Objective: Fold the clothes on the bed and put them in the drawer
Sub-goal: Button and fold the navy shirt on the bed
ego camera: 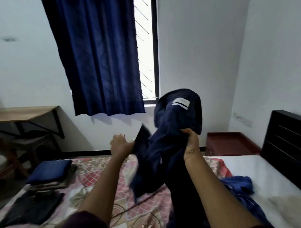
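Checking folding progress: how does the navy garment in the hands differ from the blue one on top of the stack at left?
The navy garment hangs unfolded in the air, gripped by the left hand and the right hand; the blue garment lies folded flat on a stack. The held one looks darker. Both are blue.

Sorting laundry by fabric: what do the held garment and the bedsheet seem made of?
Garment: soft, matte navy woven cloth, possibly cotton; it drapes limply in loose folds from both hands, with a sewn white label. Bedsheet: thin printed fabric, likely cotton, matte with a floral pattern.
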